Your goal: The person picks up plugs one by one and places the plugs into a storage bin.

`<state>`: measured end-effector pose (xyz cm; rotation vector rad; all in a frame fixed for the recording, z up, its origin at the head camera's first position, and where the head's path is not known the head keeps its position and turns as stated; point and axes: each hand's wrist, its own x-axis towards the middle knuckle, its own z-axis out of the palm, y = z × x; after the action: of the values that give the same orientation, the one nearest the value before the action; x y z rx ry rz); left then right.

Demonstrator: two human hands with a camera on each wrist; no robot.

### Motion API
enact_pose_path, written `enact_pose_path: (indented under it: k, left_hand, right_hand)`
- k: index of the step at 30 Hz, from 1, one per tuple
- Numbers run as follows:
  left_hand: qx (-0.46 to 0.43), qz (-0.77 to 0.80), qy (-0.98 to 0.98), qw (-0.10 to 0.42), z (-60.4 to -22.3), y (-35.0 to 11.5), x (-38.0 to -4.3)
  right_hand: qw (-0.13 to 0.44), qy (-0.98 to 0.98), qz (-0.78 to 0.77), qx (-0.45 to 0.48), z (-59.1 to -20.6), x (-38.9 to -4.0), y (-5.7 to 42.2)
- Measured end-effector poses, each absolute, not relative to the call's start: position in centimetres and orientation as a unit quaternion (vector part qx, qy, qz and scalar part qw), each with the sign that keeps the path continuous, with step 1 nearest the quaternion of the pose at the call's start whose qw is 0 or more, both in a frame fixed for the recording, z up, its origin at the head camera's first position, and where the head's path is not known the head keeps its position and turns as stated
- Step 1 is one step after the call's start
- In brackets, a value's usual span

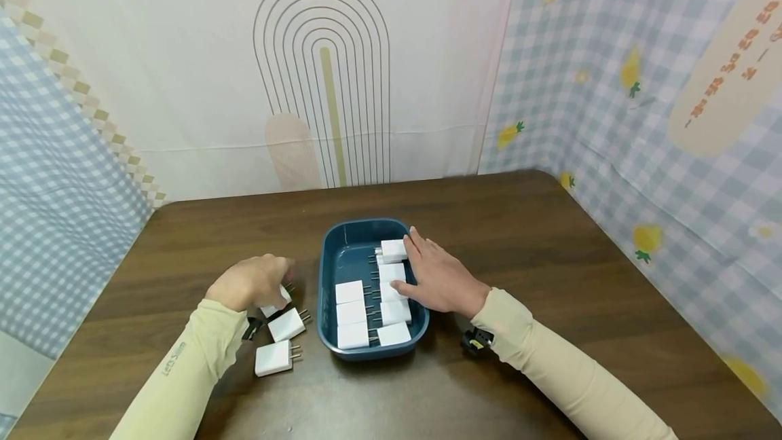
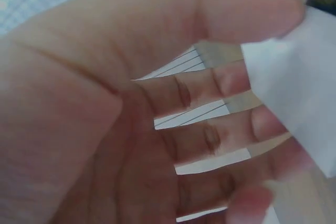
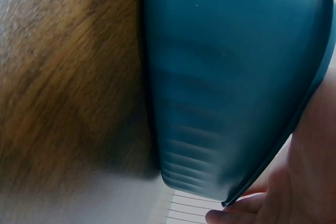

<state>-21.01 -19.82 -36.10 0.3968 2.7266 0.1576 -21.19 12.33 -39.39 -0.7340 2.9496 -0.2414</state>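
White charger plugs with two metal prongs lie in the blue tray (image 1: 328, 257), in a left column (image 1: 350, 312) and a longer right column (image 1: 394, 312). My left hand (image 1: 253, 282), left of the tray, pinches a white charger plug (image 2: 294, 82) between thumb and fingers; in the head view the hand partly covers it. Just below that hand, two more charger plugs (image 1: 286, 325) lie on the table, prongs to the right. My right hand (image 1: 446, 277) lies over the tray's right rim, fingers extended, fingertips at the uppermost charger plug (image 1: 394, 250) and thumb over the right column.
The brown wooden table (image 1: 519, 223) carries the tray near its middle. A white patterned cloth (image 1: 201, 87) hangs behind, and a blue checked cloth (image 1: 611, 121) hangs along the right side. Dark wrist devices (image 1: 478, 340) sit at both sleeves.
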Motion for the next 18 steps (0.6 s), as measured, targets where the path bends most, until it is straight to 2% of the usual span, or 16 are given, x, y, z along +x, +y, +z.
enact_pose_path:
  k: [8,18]
  left_hand:
    - [0.179,0.041,0.973,0.142,-35.85,-19.39,-20.97]
    - [0.186,0.049,0.973,0.124,-35.46,-18.81,-20.72]
  right_hand:
    - [0.049,0.966,-0.078,-0.241,-39.29,-21.18,12.35]
    - [0.053,0.966,-0.084,-0.239,-39.17,-21.20,12.36]
